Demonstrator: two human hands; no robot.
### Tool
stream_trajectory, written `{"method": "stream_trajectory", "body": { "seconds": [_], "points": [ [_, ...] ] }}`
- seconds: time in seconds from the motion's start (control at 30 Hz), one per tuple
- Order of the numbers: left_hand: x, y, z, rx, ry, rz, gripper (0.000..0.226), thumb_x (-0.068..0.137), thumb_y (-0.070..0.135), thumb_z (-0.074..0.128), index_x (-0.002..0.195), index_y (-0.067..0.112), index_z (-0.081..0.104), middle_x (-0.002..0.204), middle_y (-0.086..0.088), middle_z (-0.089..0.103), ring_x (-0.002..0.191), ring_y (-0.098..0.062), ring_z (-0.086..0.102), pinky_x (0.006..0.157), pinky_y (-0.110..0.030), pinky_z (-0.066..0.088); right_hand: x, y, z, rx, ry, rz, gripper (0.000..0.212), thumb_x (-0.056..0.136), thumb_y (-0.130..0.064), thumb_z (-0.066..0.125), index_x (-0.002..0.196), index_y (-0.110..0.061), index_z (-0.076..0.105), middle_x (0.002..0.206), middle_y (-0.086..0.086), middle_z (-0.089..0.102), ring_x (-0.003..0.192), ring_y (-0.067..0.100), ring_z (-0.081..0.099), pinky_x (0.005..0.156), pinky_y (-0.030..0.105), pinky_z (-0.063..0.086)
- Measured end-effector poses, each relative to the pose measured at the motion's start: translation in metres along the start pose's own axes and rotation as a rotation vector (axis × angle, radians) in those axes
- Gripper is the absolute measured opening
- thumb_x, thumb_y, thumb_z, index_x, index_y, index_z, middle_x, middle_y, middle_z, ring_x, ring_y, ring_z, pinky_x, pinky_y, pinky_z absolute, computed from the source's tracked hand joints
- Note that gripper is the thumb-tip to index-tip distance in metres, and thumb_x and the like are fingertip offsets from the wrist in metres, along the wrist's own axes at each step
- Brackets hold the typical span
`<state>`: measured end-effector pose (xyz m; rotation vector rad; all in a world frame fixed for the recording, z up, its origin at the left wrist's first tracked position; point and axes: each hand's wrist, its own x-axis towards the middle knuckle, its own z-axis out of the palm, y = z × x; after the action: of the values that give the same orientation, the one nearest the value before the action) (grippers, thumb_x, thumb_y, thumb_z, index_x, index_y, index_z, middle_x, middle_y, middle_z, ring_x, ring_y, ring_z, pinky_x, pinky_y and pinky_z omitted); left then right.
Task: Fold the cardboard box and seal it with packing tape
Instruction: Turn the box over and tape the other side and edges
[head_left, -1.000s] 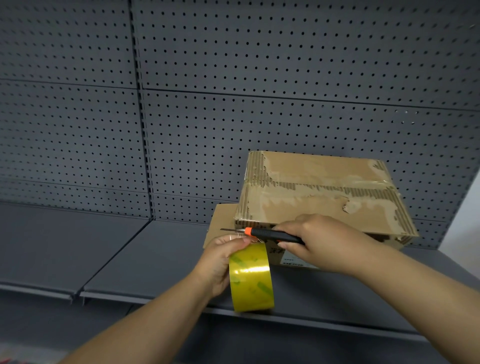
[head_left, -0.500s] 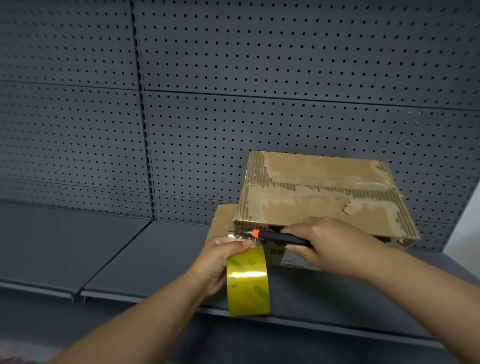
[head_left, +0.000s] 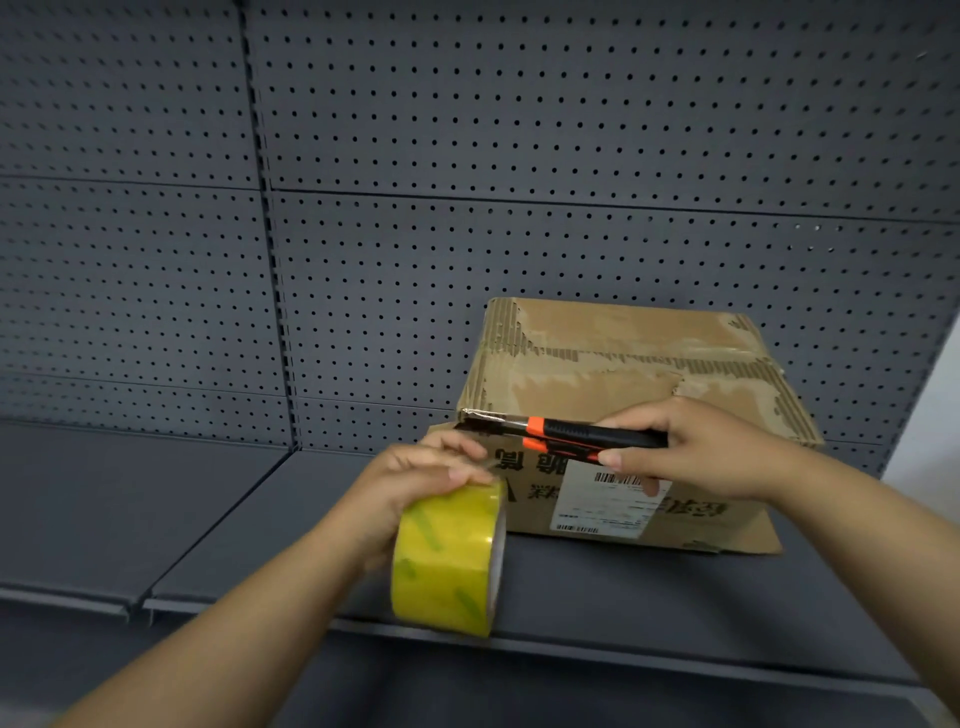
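Observation:
A closed, worn cardboard box (head_left: 618, 374) stands on the grey shelf (head_left: 218, 519) against the pegboard, its top streaked with torn paper and old tape. My left hand (head_left: 415, 486) grips a yellow roll of packing tape (head_left: 447, 564) just in front of the box's left corner. My right hand (head_left: 696, 447) holds an orange and black utility knife (head_left: 576, 434), its blade tip pointing left at the box's top front-left corner. A white shipping label (head_left: 605, 501) shows on the box's front face.
A grey pegboard wall (head_left: 519, 182) rises behind the shelf. A flat piece of cardboard (head_left: 743, 543) lies under the box. The shelf's front edge (head_left: 623, 649) runs below my hands, and a second shelf section lies to the left.
My right hand and the knife have moved right and up, away from the roll. My left hand has lowered the roll slightly, and the box's front face now shows.

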<state>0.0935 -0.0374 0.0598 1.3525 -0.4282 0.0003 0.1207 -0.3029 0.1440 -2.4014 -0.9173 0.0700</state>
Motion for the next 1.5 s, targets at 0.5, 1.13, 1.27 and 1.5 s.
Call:
{"method": "stream_trajectory", "body": {
  "seconds": [0.5,1.13,1.27,1.5],
  "points": [
    [0.028,0.011,-0.02,0.001,-0.062,-0.142,0.055,0.034,0.039,0.09,0.076,0.006,0.077,0.109,-0.002,0.072,0.099,-0.018,0.068,0.074,-0.028,0.055,0.002,-0.001,0.002,0.272,0.114,0.047,0.01,0.088,-0.029,0.058,0.089,-0.034,0.067,0.072,-0.001,0.068,0.056,0.014,0.061,0.064,0.03,0.048],
    [0.029,0.023,-0.001,-0.114,-0.082,-0.117,0.051,0.033,0.028,0.092,0.072,0.0,0.075,0.119,0.001,0.067,0.106,-0.019,0.065,0.076,-0.029,0.056,0.0,0.001,0.009,0.434,0.162,0.097,0.011,0.09,-0.026,0.056,0.096,-0.028,0.065,0.072,0.002,0.069,0.055,0.015,0.061,0.064,0.031,0.05],
    [0.026,0.012,-0.001,-0.123,-0.032,-0.13,0.053,0.03,0.03,0.092,0.072,0.001,0.076,0.112,-0.002,0.07,0.103,-0.018,0.067,0.076,-0.027,0.056,0.0,0.001,0.016,0.457,0.179,0.117,0.012,0.09,-0.027,0.056,0.097,-0.027,0.065,0.071,0.001,0.068,0.055,0.016,0.061,0.066,0.037,0.048],
    [0.019,0.004,-0.002,-0.057,0.007,-0.149,0.046,0.035,0.03,0.089,0.07,0.004,0.077,0.108,-0.004,0.072,0.094,-0.016,0.069,0.068,-0.024,0.055,-0.001,0.001,0.021,0.478,0.256,0.125,0.013,0.09,-0.028,0.056,0.1,-0.029,0.065,0.071,0.001,0.069,0.056,0.015,0.062,0.063,0.034,0.049]
  ]
}}
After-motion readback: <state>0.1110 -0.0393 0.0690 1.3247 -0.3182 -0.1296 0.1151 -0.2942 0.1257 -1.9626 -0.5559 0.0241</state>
